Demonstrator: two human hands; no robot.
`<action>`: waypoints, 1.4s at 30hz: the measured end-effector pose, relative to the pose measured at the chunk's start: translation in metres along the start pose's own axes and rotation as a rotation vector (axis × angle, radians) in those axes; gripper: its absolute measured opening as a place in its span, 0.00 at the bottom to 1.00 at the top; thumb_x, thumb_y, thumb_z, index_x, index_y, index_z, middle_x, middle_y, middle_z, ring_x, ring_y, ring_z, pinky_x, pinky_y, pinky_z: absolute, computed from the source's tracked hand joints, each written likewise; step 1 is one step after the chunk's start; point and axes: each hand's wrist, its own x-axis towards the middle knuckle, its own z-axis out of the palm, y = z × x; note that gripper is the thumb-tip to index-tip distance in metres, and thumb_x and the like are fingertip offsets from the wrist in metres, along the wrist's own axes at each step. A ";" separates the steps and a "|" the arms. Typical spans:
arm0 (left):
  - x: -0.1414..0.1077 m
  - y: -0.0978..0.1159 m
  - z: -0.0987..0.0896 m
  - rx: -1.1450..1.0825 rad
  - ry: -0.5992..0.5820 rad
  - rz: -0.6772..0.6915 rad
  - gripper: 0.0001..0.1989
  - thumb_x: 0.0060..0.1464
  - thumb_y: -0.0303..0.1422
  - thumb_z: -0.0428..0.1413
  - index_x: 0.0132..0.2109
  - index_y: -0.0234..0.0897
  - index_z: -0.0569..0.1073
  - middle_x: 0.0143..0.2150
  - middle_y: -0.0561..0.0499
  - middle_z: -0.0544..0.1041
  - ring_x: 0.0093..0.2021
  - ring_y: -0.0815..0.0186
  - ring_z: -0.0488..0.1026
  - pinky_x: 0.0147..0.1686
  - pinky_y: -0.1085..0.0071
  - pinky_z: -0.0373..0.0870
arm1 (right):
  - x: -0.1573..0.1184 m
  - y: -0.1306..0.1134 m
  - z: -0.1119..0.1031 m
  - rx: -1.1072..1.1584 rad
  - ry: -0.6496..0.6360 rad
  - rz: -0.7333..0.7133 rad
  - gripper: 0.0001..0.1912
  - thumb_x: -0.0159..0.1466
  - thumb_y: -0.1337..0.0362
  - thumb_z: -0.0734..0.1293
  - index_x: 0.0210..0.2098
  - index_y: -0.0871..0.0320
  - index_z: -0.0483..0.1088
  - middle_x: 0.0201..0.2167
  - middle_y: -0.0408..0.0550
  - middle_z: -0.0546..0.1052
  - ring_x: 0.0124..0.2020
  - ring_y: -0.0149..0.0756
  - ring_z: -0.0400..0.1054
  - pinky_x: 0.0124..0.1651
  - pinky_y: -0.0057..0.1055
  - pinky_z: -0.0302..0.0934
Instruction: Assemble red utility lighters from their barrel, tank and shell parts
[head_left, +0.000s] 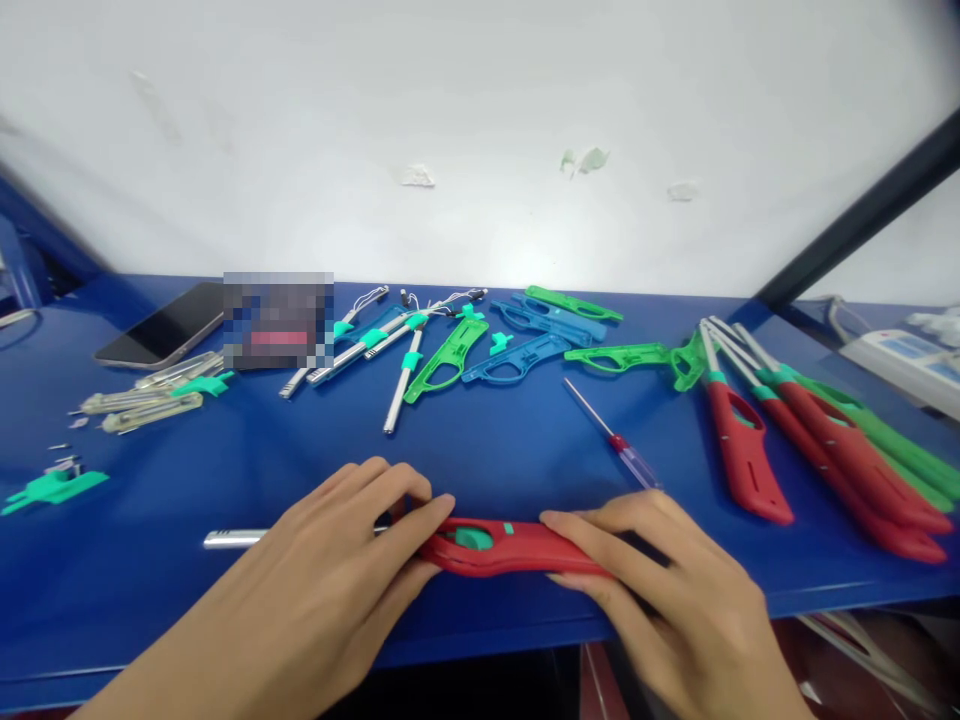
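Note:
Both my hands grip one red lighter with a long metal tube, held level above the front of the blue table. My left hand pinches its front end, where the silver tube sticks out to the left from behind my fingers. My right hand closes around the rear of the red handle. A teal trigger shows in the handle's opening. Just beyond my right hand lies a screwdriver with a clear purplish handle, its tip pointing away to the left.
Several red lighters lie at the right, beside green ones. Green half shells and blue half shells lie at the back, near metal tubes with wires. Leftward are clear fuel tanks, teal parts and a phone.

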 end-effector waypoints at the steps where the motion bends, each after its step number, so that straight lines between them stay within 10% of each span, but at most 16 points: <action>1: 0.000 0.000 -0.001 0.010 -0.002 0.013 0.19 0.74 0.23 0.49 0.63 0.42 0.75 0.55 0.48 0.79 0.55 0.55 0.75 0.60 0.55 0.72 | 0.000 0.000 0.000 -0.002 0.001 0.000 0.19 0.76 0.69 0.68 0.65 0.52 0.73 0.46 0.47 0.79 0.44 0.37 0.75 0.48 0.35 0.70; 19: 0.016 0.006 -0.004 0.167 0.171 0.153 0.24 0.79 0.24 0.37 0.53 0.32 0.79 0.39 0.49 0.81 0.36 0.60 0.77 0.41 0.58 0.69 | 0.011 -0.002 0.000 -0.073 -0.011 0.005 0.15 0.80 0.60 0.64 0.63 0.47 0.75 0.49 0.46 0.80 0.49 0.38 0.77 0.55 0.35 0.72; 31: 0.010 0.003 -0.002 0.178 0.231 0.125 0.24 0.77 0.20 0.39 0.63 0.37 0.76 0.51 0.48 0.83 0.52 0.61 0.76 0.59 0.63 0.62 | 0.017 -0.012 -0.006 0.037 0.015 0.078 0.18 0.75 0.47 0.69 0.61 0.42 0.74 0.48 0.38 0.84 0.49 0.34 0.79 0.53 0.28 0.73; 42: -0.001 0.014 0.004 0.046 0.191 0.052 0.29 0.68 0.16 0.44 0.68 0.40 0.73 0.56 0.50 0.80 0.55 0.63 0.76 0.60 0.66 0.68 | 0.017 -0.010 0.001 0.077 0.186 0.099 0.09 0.76 0.55 0.70 0.49 0.49 0.82 0.41 0.42 0.77 0.37 0.26 0.80 0.43 0.18 0.75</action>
